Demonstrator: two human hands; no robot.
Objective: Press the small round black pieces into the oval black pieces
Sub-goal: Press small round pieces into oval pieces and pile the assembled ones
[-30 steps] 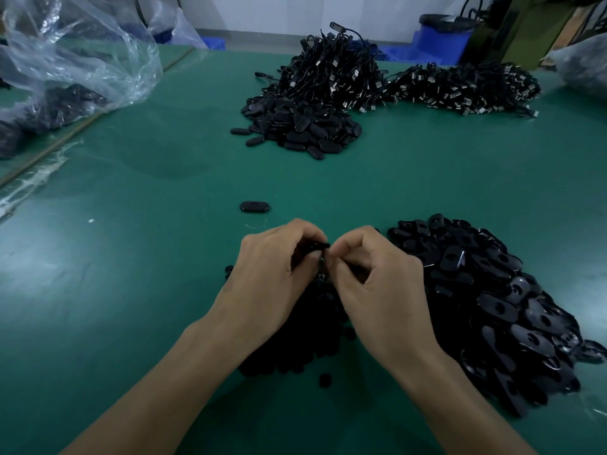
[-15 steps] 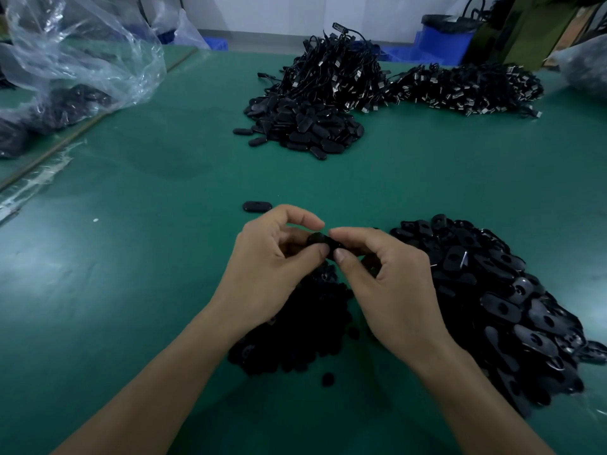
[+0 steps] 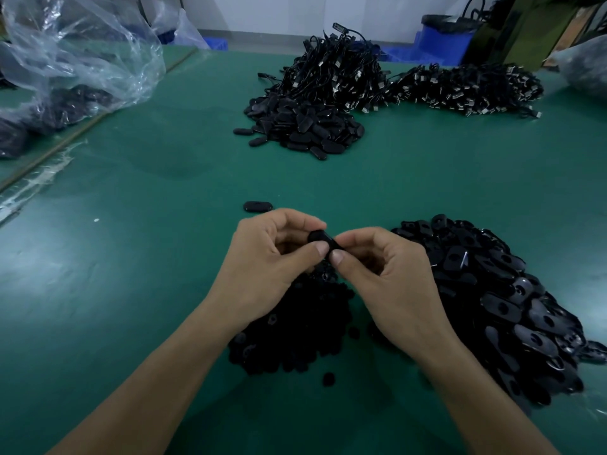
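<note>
My left grip [image 3: 262,267] and right grip [image 3: 391,284] both pinch one oval piece [image 3: 320,239], held above the heap of small round pieces [image 3: 295,330] on the table [image 3: 131,257]. Whether its round is seated I cannot tell. The big heap of unfilled ovals [image 3: 492,307] at right suggests plenty remains.

One oval black piece [image 3: 323,239] is pinched between thumbs and fingers of the left hand [image 3: 272,267] and right hand [image 3: 391,284], above a heap of small round black pieces [image 3: 295,330] on the green bench [image 3: 147,274], with one stray round piece [image 3: 328,378] just beside it. A bigger heap of glossy oval pieces [image 3: 512,310] (many showing a round hole) lies to the right. A lone oval piece [image 3: 258,206] lies flat beyond the hands, and another oval heap [image 3: 305,129] lies farther off.
</note>
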